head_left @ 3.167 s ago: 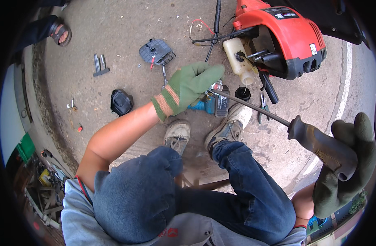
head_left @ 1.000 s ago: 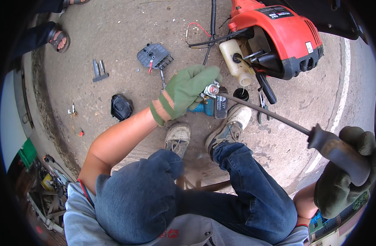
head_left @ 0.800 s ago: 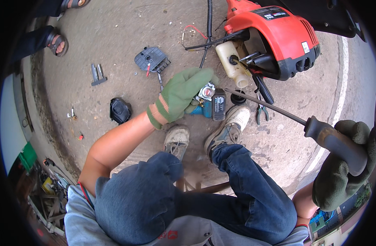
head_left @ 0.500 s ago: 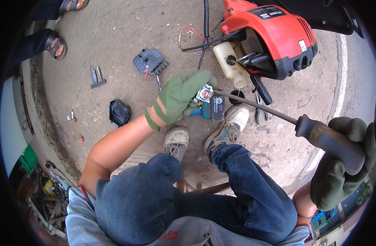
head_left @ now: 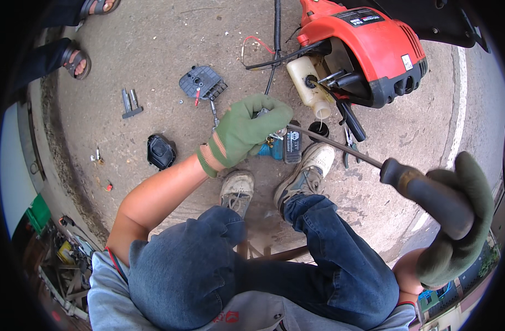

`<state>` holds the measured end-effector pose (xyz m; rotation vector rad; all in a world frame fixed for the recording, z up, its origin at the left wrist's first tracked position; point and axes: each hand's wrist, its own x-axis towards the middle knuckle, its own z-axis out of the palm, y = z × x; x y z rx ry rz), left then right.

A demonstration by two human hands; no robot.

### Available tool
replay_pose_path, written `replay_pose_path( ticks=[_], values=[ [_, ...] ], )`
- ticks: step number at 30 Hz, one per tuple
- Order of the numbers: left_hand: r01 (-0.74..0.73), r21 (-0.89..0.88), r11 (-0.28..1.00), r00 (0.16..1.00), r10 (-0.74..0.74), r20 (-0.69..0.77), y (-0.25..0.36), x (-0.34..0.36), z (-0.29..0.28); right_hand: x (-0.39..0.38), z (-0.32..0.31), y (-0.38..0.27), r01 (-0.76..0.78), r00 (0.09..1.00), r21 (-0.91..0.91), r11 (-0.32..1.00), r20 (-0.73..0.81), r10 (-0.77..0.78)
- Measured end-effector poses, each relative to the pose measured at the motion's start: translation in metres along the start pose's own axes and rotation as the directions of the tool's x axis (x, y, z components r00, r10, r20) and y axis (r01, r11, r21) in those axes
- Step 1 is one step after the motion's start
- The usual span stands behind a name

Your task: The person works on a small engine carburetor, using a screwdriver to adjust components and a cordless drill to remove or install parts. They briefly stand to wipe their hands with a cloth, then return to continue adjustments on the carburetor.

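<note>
My left hand (head_left: 247, 129), in a green glove, is closed around a small silver metal part (head_left: 279, 133) that looks like a carburetor. The fingers cover most of it. My right hand (head_left: 456, 220), also gloved, holds a long screwdriver (head_left: 429, 194) by its dark, worn handle. The handle lies across the palm, with some fingers loosely extended. Its shaft slants up to the left, and the tip reaches the metal part beside my left fingers. Whether the tip sits in a screw is hidden. Beneath my left hand lies a teal power tool (head_left: 272, 150) with a black battery (head_left: 292, 144).
A red engine housing (head_left: 368, 49) with a whitish fuel tank (head_left: 305, 83) lies at upper right. On the concrete are pliers (head_left: 349, 146), a black cap (head_left: 318, 131), a dark plate (head_left: 200, 83), a black cover (head_left: 161, 151) and metal pins (head_left: 130, 102). Another person's sandalled foot (head_left: 76, 63) stands upper left.
My right hand and the screwdriver handle have shifted left, and its fingers have loosened and straightened. My left hand has turned, so its fingers now cover the metal part's round face.
</note>
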<state>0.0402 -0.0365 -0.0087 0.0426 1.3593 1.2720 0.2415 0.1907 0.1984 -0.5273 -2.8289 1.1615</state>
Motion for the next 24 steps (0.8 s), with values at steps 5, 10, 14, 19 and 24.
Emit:
replay_pose_path(
  ticks=[5,10,14,19,24],
  values=[
    [-0.137,0.086,0.987,0.990,0.139,-0.025,-0.012,0.005,-0.003,0.001,0.004,-0.026,-0.315,0.948,-0.199,0.928,-0.112,0.298],
    [-0.142,0.114,0.983,0.990,0.140,0.028,-0.011,0.010,-0.010,0.028,-0.006,-0.024,0.141,0.985,-0.314,0.939,0.137,-0.102],
    [-0.129,0.088,0.988,0.990,0.123,0.065,-0.007,0.011,-0.009,0.039,-0.031,-0.027,0.233,0.925,-0.434,0.870,0.376,-0.060],
    [-0.044,0.106,0.993,0.999,0.047,-0.023,-0.004,0.004,-0.013,0.022,-0.017,-0.018,0.014,0.978,-0.374,0.927,0.197,0.065],
    [0.063,0.107,0.992,0.998,-0.065,0.014,0.013,-0.004,-0.011,0.009,-0.012,-0.004,0.115,0.990,-0.223,0.968,0.106,-0.094]
  ],
)
